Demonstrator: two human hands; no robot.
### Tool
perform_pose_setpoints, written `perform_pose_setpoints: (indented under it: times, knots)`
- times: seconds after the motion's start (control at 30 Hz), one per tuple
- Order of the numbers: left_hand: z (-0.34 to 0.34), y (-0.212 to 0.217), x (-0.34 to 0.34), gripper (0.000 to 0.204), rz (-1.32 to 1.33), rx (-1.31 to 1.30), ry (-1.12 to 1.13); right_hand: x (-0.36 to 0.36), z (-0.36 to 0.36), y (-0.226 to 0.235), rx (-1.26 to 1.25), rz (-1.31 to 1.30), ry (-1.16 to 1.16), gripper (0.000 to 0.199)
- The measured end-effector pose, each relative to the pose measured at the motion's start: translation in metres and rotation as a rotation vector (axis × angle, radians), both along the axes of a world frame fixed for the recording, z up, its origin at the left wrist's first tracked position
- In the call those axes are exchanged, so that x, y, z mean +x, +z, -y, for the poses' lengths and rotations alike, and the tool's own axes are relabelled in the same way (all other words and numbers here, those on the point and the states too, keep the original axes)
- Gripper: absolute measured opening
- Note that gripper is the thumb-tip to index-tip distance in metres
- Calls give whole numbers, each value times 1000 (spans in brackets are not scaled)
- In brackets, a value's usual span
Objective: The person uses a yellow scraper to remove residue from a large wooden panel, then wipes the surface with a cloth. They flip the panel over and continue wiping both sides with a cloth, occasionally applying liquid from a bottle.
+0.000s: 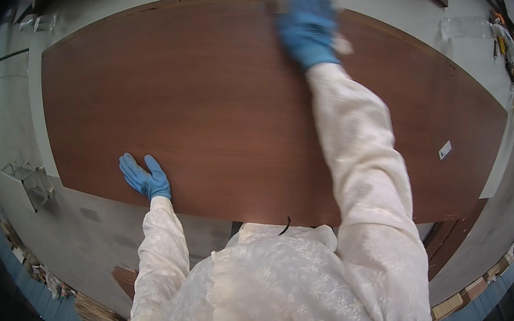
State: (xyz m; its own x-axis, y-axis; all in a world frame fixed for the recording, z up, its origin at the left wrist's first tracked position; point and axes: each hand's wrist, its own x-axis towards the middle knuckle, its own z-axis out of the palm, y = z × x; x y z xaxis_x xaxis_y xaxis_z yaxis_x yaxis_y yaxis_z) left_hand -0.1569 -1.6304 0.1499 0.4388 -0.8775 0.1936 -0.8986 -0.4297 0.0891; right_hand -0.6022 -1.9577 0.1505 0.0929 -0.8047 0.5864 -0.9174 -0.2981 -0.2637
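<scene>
A wide brown wood-grain panel point(231, 111) lies flat in front of me. My right hand point(305, 26), in a blue glove, is stretched to the panel's far edge and blurred by motion. Pale, tan-white cloth point(343, 44) sticks out on both sides of it, pressed under the palm and fingers. My left hand point(145, 176), also gloved in blue, rests flat near the panel's near left edge with fingers apart and nothing in it. A small white label point(445, 150) sits on the panel's right part.
The panel lies on a pale work table point(370, 9). Hand tools point(510, 45) and clear plastic film point(466, 28) lie at the table's far right. A white wire rack point(30, 181) stands at left. Cardboard boxes point(462, 296) line the floor at right.
</scene>
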Motion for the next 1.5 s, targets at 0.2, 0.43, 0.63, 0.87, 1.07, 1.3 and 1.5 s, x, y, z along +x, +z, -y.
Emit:
perform_pose_setpoints:
  times: [0.2,0.43,0.63,0.87,1.07,1.3,1.5]
  knots:
    - [-1,-1,-1,70,7,-13,5,-289,-57,24,301,-172,-731,66]
    - [0,-3,-1,71,25,-7,24,-279,-56,-26,136,-287,-717,64]
    - [0,-2,-2,73,51,-50,0,-25,-16,1,254,-182,-75,60]
    - [5,7,-1,71,-38,-80,-19,-83,-15,12,173,-80,-6,52]
    - [31,10,123,63,-346,-331,-119,-27,-8,3,238,-255,-443,60]
    - [109,11,410,73,80,-120,-108,324,78,-12,244,-153,-159,61]
    - [106,4,426,80,-22,-79,-114,677,138,-19,95,-149,72,66]
